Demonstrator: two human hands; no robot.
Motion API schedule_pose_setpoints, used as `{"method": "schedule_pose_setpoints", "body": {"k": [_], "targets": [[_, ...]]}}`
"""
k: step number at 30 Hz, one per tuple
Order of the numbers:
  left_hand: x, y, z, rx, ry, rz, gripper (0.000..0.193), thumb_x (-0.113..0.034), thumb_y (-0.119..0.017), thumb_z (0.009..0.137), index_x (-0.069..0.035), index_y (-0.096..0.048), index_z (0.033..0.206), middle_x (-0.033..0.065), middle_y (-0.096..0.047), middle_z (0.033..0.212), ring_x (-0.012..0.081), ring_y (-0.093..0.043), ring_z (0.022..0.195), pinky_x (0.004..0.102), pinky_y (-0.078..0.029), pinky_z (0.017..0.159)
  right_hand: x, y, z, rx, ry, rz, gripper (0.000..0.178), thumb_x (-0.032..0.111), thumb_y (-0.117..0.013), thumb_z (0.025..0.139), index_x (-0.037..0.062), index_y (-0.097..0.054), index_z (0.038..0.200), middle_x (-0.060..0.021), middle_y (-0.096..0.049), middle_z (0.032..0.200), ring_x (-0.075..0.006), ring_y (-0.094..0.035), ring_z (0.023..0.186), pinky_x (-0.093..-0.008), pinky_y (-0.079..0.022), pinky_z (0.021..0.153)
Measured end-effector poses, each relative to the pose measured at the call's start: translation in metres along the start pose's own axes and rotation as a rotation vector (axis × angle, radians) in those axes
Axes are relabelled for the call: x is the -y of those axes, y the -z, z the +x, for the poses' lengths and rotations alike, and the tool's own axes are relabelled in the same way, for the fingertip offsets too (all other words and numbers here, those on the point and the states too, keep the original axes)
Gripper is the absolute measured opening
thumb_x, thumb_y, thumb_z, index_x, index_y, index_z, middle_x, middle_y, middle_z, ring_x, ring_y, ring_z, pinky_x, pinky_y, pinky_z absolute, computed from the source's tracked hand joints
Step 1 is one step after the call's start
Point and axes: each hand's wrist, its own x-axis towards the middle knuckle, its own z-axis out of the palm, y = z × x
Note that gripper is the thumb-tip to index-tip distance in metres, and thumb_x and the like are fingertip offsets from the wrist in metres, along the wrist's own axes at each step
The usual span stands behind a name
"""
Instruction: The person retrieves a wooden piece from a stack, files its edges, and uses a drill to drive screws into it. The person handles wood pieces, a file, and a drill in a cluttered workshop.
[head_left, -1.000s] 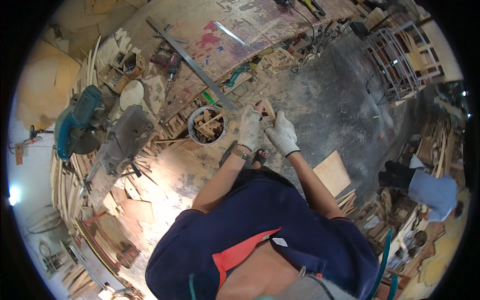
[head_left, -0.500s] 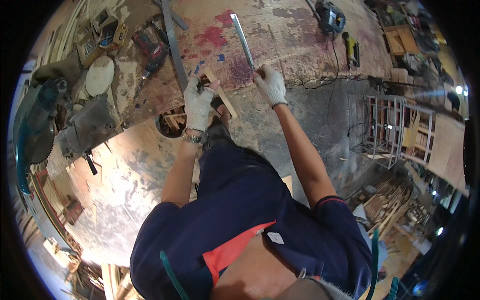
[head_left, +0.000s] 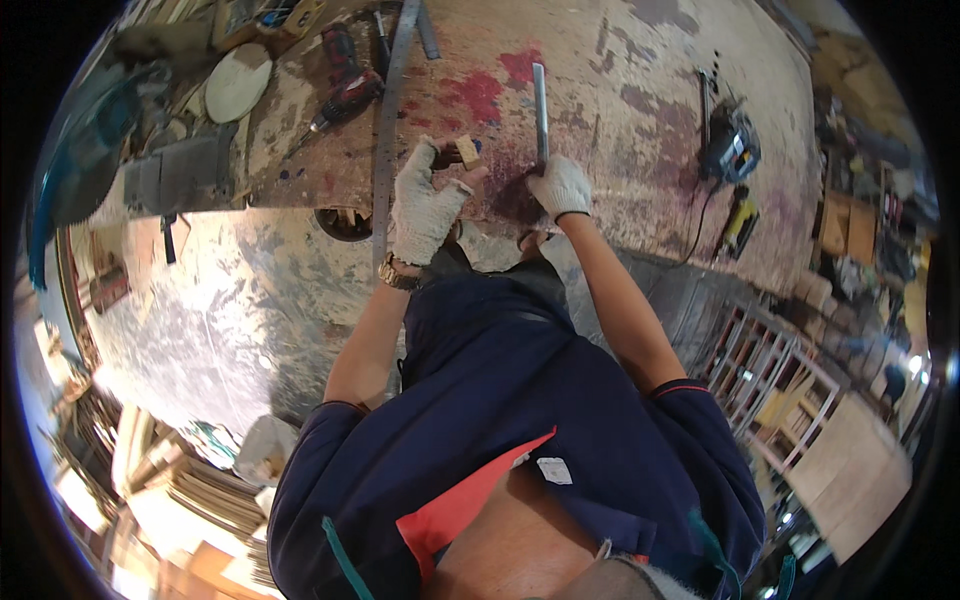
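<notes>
My left hand [head_left: 428, 205], in a white knitted glove with a watch at the wrist, pinches a pale wooden strip [head_left: 467, 152] between its fingertips. The strip looks short here, tilted so that little of its length shows. My right hand [head_left: 562, 188], gloved too, is closed around the lower end of a long, narrow silver metal bar [head_left: 541, 110]. The bar points away over the workbench, and the part inside the glove is hidden. Both hands are at the bench's near edge, apart from each other. Beside my left hand lies a long steel ruler [head_left: 388, 130].
The worn workbench [head_left: 640, 120] carries a red and black cordless drill [head_left: 348, 90] and a round pale disc [head_left: 239, 82]. To the right are a corded power tool [head_left: 733, 150] and a yellow-green tool [head_left: 737, 222]. A saw [head_left: 85, 165] stands far left; a metal frame [head_left: 770, 375] stands right.
The view has shifted, showing more of the bench at right. The wooden strip has turned from lengthwise to nearly end-on in my left hand. The metal bar now points straighter away.
</notes>
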Motion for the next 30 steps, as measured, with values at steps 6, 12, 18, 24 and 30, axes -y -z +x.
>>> {"method": "schedule_pose_setpoints", "body": {"k": [6, 12, 18, 24, 30], "targets": [[-0.022, -0.05, -0.017, -0.181, -0.128, 0.233, 0.044, -0.02, -0.088, 0.08, -0.001, -0.068, 0.115, 0.0073, -0.072, 0.097, 0.017, -0.068, 0.093, 0.0311, -0.053, 0.079, -0.051, 0.016, 0.015, 0.004, 0.068, -0.147, 0.043, 0.034, -0.078, 0.082, 0.0015, -0.069, 0.109, -0.022, -0.072, 0.107, -0.0381, -0.07, 0.103, -0.0462, -0.057, 0.088], [-0.023, -0.105, -0.02, -0.273, -0.075, 0.173, 0.044, -0.022, -0.087, 0.081, -0.003, -0.068, 0.115, 0.0072, -0.072, 0.096, 0.0173, -0.069, 0.09, 0.0325, -0.053, 0.077, -0.096, 0.024, 0.032, -0.016, 0.236, -0.236, 0.037, 0.03, -0.074, 0.086, 0.0026, -0.067, 0.109, -0.0196, -0.073, 0.106, -0.0365, -0.071, 0.103, -0.0456, -0.057, 0.089], [-0.028, -0.12, -0.011, -0.291, -0.17, 0.325, 0.045, -0.026, -0.087, 0.081, -0.004, -0.068, 0.115, 0.0074, -0.072, 0.095, 0.0164, -0.067, 0.086, 0.0336, -0.053, 0.075, -0.11, 0.03, 0.042, -0.015, 0.289, -0.2, 0.031, 0.028, -0.07, 0.085, 0.0036, -0.071, 0.104, -0.0218, -0.073, 0.106, -0.0381, -0.07, 0.103, -0.0466, -0.056, 0.091], [-0.037, -0.118, 0.002, -0.257, -0.144, 0.327, 0.046, -0.025, -0.089, 0.081, -0.002, -0.067, 0.115, 0.0035, -0.067, 0.087, 0.0138, -0.059, 0.077, 0.0304, -0.05, 0.078, -0.115, 0.033, 0.056, -0.026, 0.288, -0.132, 0.029, 0.024, -0.067, 0.081, 0.0018, -0.075, 0.097, -0.0236, -0.073, 0.103, -0.0402, -0.071, 0.1, -0.0476, -0.057, 0.089], [-0.034, -0.109, 0.012, -0.229, -0.141, 0.369, 0.044, -0.023, -0.088, 0.082, -0.002, -0.067, 0.115, -0.0026, -0.054, 0.075, 0.0081, -0.044, 0.064, 0.0251, -0.041, 0.06, -0.134, 0.039, 0.08, 0.148, 0.344, 0.164, 0.029, 0.028, -0.066, 0.082, 0.0018, -0.073, 0.093, -0.0209, -0.072, 0.089, -0.035, -0.072, 0.083, -0.0456, -0.056, 0.077]]}}
